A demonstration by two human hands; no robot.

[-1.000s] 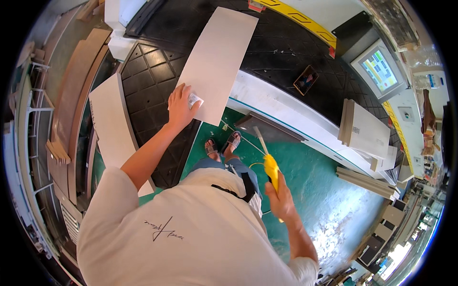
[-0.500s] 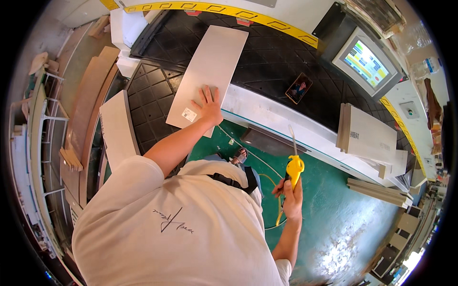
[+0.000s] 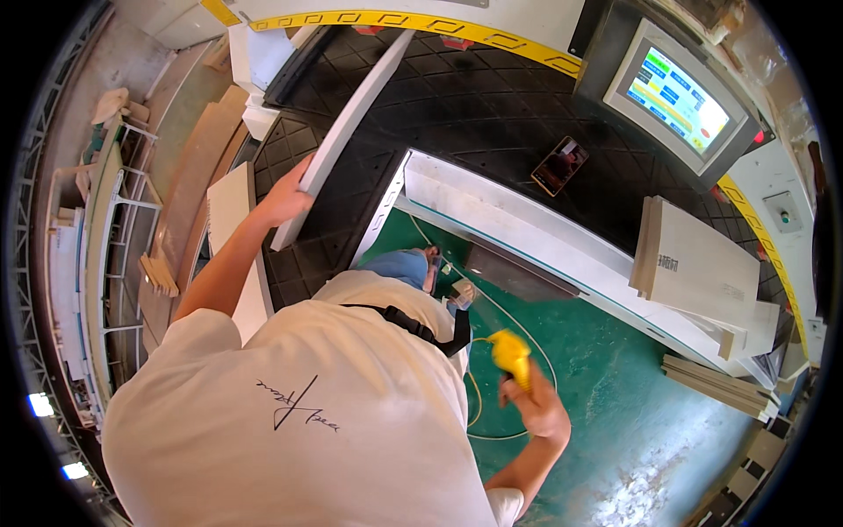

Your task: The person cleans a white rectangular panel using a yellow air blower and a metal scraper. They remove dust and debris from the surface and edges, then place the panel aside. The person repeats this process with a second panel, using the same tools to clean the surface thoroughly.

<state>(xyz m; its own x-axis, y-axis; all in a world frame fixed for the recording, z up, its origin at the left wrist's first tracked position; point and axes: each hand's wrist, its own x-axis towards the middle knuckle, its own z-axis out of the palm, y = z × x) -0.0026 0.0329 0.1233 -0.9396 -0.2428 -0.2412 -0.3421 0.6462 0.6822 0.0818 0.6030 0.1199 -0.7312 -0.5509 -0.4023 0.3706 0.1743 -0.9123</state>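
A long pale panel (image 3: 344, 132) is tipped up on its long edge on the black padded worktop (image 3: 457, 114). My left hand (image 3: 288, 195) grips its side close to the near end; the fingertips are partly hidden behind it. Lower right, away from the worktop, my right hand (image 3: 537, 406) is wrapped round a yellow air blow gun (image 3: 511, 353). The gun is blurred by motion and its thin nozzle cannot be made out. A yellow hose (image 3: 475, 395) hangs beside my right hand.
A phone (image 3: 560, 165) lies on the worktop, left of stacked panels (image 3: 698, 263). A screen (image 3: 676, 92) stands at the far right. Another panel (image 3: 235, 237) leans at left, near a metal rack (image 3: 132, 228). A pale hose (image 3: 518, 325) trails over the green floor (image 3: 606, 378).
The panel has gone from lying flat to standing on edge. My left hand moved from its top face to its side. My right hand lowered the blow gun and drew it nearer my body.
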